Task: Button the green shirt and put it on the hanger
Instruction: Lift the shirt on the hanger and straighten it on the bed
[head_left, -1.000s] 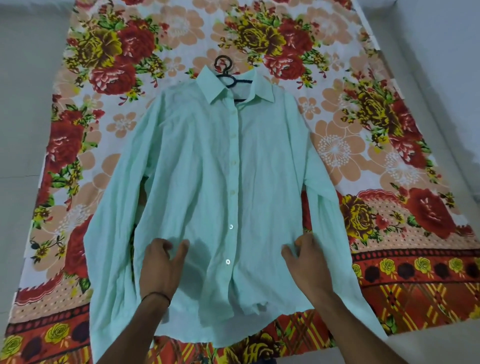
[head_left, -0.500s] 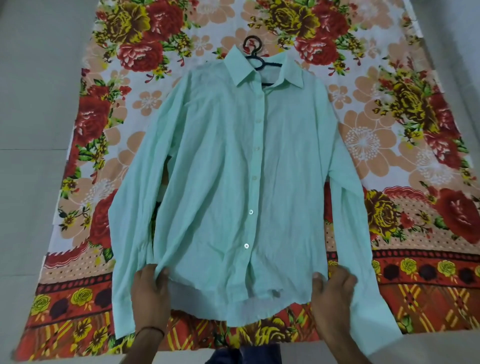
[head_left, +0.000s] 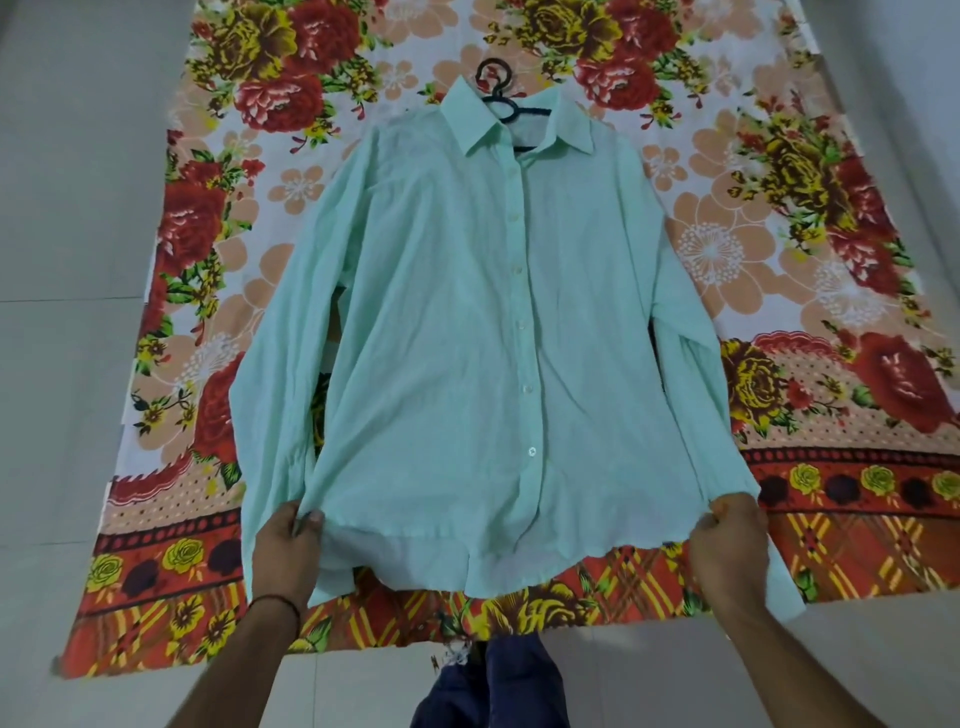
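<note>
The pale green shirt (head_left: 467, 322) lies front up on a floral sheet, buttoned down its placket. A dark hanger (head_left: 498, 88) sits inside the collar, with its hook and part of a bar showing above the neck. My left hand (head_left: 288, 551) pinches the hem at the shirt's lower left corner. My right hand (head_left: 727, 540) pinches the hem at the lower right corner. The hem is stretched wide between the two hands. Both sleeves lie along the sides of the body.
The floral sheet (head_left: 779, 234) with red and yellow flowers covers the grey tiled floor (head_left: 67, 364). My dark blue trouser leg (head_left: 493, 680) shows at the bottom edge, just below the sheet.
Both hands moved from flat on the lower shirt front out to the hem corners and gripped them. The hem is now pulled wider and the fabric lies smoother.
</note>
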